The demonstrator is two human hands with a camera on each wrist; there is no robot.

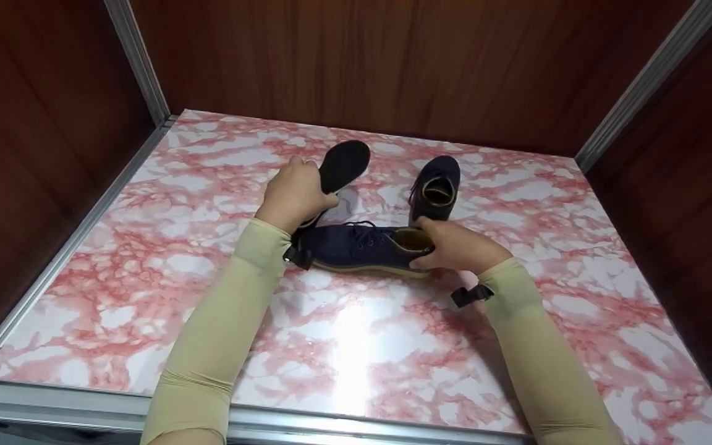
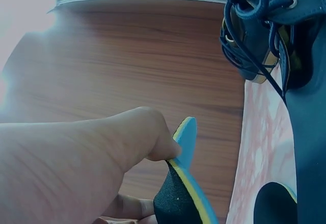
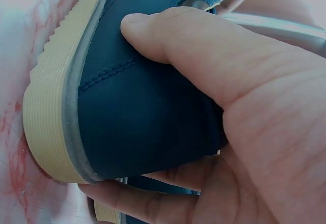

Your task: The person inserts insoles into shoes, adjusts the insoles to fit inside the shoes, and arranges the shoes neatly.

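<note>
My left hand [image 1: 294, 194] pinches a black insole [image 1: 347, 164] between thumb and fingers, its wide end tilted up. The left wrist view shows this insole's blue and yellow layered edge [image 2: 192, 183] bending past the thumb. A navy lace-up shoe [image 1: 340, 244] with a pale ridged sole lies sideways on the table, toe to the left. Around its heel [image 3: 137, 122] my right hand [image 1: 461, 244] is gripping, thumb on one side and fingers on the other. A second black insole [image 2: 275, 203] shows low in the left wrist view, partly hidden behind the shoe.
The other navy shoe [image 1: 441, 170] stands just behind the first one's heel, toe pointing away. Red-and-white marbled tabletop [image 1: 195, 309] lies beneath everything. Brown wood-grain panels [image 1: 381, 68] enclose the back and sides, and a metal rail [image 1: 59, 398] runs along the front edge.
</note>
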